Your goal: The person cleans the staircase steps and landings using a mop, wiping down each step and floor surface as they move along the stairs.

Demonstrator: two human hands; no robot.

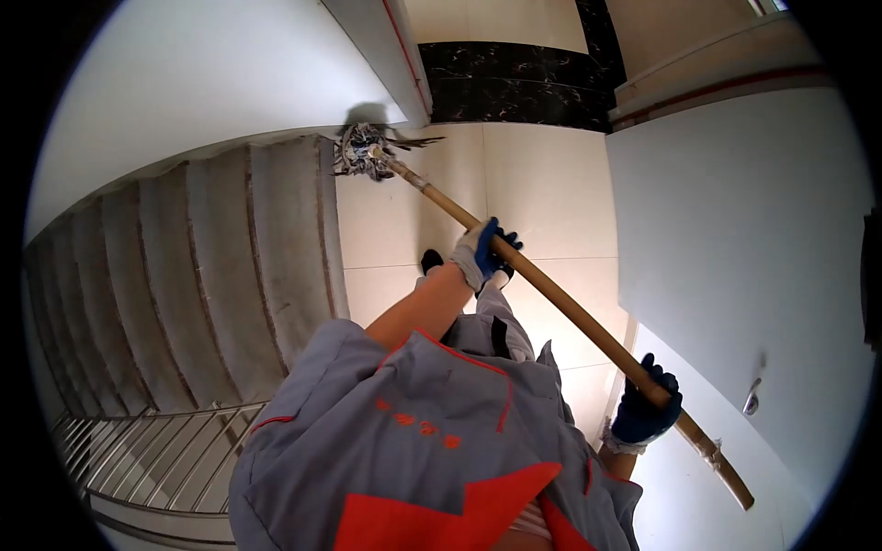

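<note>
A long wooden mop handle point(570, 308) runs diagonally from upper left to lower right. My left hand point(482, 253), in a white and blue glove, is closed round its middle part. Nearer the lower end, my right hand point(646, 404), in a dark blue glove, grips the same handle. The grey, stringy mop head point(363, 151) rests at the corner of the tiled floor point(413, 220), beside the top stair edge and against the foot of the white wall.
Grey stairs point(220, 266) go down at the left, with a metal railing point(165, 450) at lower left. A black marble threshold point(514, 83) lies ahead. At the right is a pale door point(735, 239) with a handle point(752, 398). My feet stand on the tiles.
</note>
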